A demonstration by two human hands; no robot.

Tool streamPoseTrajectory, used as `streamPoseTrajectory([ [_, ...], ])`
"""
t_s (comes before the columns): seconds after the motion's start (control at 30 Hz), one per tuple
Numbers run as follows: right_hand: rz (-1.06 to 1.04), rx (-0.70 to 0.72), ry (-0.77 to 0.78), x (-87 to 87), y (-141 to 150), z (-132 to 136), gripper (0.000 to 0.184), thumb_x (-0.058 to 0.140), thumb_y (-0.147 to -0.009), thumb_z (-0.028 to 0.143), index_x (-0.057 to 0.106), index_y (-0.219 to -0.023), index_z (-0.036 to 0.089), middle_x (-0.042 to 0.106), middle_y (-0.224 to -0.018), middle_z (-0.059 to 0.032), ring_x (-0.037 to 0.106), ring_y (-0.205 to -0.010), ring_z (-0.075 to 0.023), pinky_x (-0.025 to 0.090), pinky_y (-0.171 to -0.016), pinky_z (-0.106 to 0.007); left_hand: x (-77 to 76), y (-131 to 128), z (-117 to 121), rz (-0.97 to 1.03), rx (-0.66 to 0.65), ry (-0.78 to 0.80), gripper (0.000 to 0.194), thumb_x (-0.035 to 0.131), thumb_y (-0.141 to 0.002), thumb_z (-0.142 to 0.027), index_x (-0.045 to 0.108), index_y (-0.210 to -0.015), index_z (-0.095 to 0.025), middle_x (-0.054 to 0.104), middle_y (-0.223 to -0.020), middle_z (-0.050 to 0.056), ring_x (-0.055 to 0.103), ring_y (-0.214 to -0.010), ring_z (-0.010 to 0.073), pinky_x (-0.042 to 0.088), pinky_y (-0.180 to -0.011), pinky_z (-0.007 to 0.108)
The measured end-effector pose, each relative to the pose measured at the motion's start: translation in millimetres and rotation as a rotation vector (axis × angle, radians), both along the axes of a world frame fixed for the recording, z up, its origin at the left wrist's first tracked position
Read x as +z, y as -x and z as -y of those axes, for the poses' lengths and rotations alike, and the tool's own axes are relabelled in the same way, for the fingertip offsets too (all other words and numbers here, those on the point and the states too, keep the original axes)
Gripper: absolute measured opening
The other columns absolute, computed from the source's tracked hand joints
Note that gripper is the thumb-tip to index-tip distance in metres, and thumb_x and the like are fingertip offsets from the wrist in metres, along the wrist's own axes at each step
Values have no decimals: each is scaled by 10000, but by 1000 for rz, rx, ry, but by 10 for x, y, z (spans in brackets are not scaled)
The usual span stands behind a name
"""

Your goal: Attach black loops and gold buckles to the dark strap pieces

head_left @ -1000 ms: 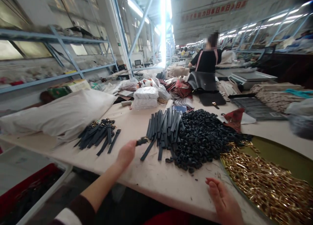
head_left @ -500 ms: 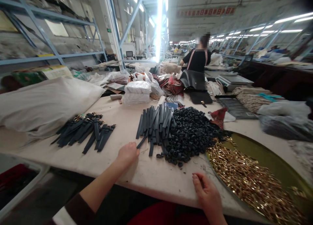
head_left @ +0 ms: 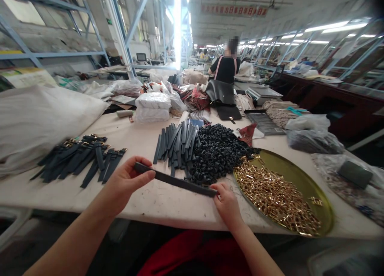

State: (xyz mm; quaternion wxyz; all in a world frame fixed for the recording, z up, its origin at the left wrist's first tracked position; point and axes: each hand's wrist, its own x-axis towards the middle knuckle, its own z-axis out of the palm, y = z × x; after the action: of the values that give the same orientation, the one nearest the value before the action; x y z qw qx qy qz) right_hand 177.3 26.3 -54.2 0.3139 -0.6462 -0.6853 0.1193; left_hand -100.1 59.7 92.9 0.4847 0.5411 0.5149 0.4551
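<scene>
Left of the left hand point(head_left: 120, 186) lie buckled straps point(head_left: 75, 158), too heaped to count. That hand, at the loose strips point(head_left: 177, 142) half a second ago, now pinches one flat, narrow, dark strip point(head_left: 180, 183), slanting down to the right hand point(head_left: 227, 202), which has come up to clamp its other end beside one round tray point(head_left: 300, 179).

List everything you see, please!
Held strap: one, dark, front middle
Loose straps: many, dark, table's middle
Buckled straps: many, dark, table's left
Loops: uncountable, black, beside loose straps
Metal pieces: uncountable, gold, on tray
Tray: one, olive, right
Cloth: one, white, far left
Wrapped stack: one, white, behind loose straps
Table: one, pale, underneath
Shelves: several, blue, left
Other clutter: uncountable, mixed, behind
Nearest co-worker: one, black top, background
Left hand: one, bare, strap's left end
Right hand: one, bare, strap's right end
</scene>
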Motion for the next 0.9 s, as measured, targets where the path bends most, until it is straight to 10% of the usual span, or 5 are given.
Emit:
streamPoseTrajectory([
  [0.37, 101, 32, 58, -62, -12, 9, 125, 455, -789, 265, 538, -732, 191, 553, -743, -45, 513, -698, -173, 372, -650, -285, -907, -1015, 523, 550, -342, 928, 231, 561, -644, -35, 550, -863, -108, 567, -807, 37, 574, -705, 97, 478, -634, 201],
  [0.73, -954, -113, 437, 121, -75, 436, 310, 648, -648, 402, 525, -835, 188, 579, -656, 19, 531, -619, -129, 413, -626, -269, -942, -1110, 506, 500, -494, 904, 301, 596, -649, -115, 552, -946, -135, 583, -838, 29, 561, -667, 77, 444, -640, 193],
  [0.9, -1057, -8, 466, 257, -39, 503, 349, 697, -606, 350, 557, -885, 194, 618, -793, -7, 537, -678, -131, 428, -623, -261, -868, -1185, 414, -161, -603, 370, 181, 430, -788, -296, 530, -764, -146, 538, -621, -25, 450, -496, 77, 320, -486, 203],
])
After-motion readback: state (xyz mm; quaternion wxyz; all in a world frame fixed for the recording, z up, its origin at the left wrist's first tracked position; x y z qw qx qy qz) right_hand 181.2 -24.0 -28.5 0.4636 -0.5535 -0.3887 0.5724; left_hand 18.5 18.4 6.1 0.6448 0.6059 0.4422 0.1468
